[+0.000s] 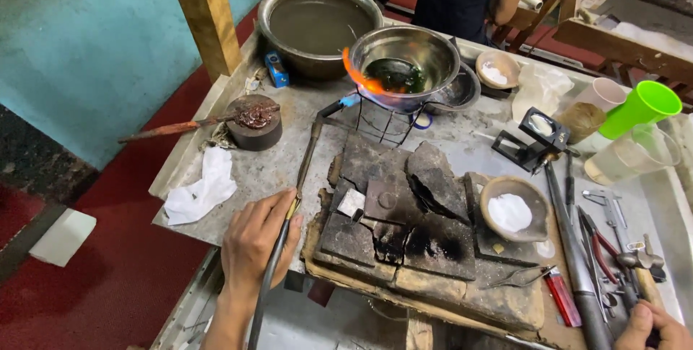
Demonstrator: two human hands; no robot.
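**Torch on the bowl: keeping the flame steady**

Heating a small steel bowl (404,61) on a wire stand (382,122), the left hand (256,242) has its fingers curled closed around the long dark torch pipe (299,176), gripping it low near the hose end. The nozzle reaches toward the far side, and an orange flame (359,77) licks the bowl's left flank and rim. Dark greenish liquid sits inside the bowl. The right hand (653,325) shows only at the near right corner, beside a small hammer (639,267); whether its fingers are closed on anything cannot be told.

Judging from this, the flame would do better work aimed under the bowl rather than up its side, with the pipe held still and the wrist braced on the table edge (180,205). The white cloth (198,191), left of the pipe, lies well apart from the flame.

Charred firebricks (404,227) fill the near middle, a clay dish of white powder (511,209) to their right. Pliers (599,242) and a folding magnifier (538,137) lie further right. A large metal basin (317,21) stands just beyond the bowl. Another person stands at the far end.
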